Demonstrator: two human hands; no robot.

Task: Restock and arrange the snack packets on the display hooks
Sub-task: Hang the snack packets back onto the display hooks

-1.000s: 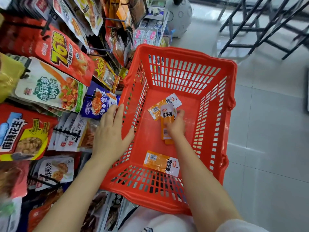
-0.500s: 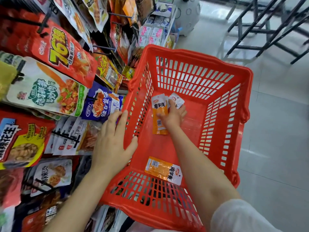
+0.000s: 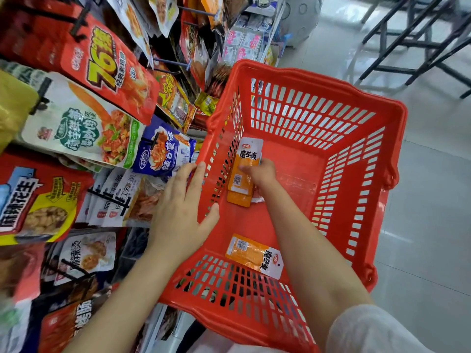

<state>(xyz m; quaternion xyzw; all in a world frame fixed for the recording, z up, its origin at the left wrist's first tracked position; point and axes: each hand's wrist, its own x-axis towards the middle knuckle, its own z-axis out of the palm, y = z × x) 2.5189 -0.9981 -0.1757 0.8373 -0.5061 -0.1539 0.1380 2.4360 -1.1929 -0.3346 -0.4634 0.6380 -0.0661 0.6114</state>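
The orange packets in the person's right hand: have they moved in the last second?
Yes. The right hand has lifted the orange packets toward the red basket's left wall.

A shop, probably: snack packets (image 3: 84, 123) on hooks, red shopping basket (image 3: 356, 103).

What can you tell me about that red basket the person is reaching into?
The red plastic shopping basket is rectangular, with slotted walls and a solid floor. It sits tilted against the snack rack. The left hand rests flat on its left rim; the right hand inside grips orange snack packets. Another orange packet lies near the front wall.
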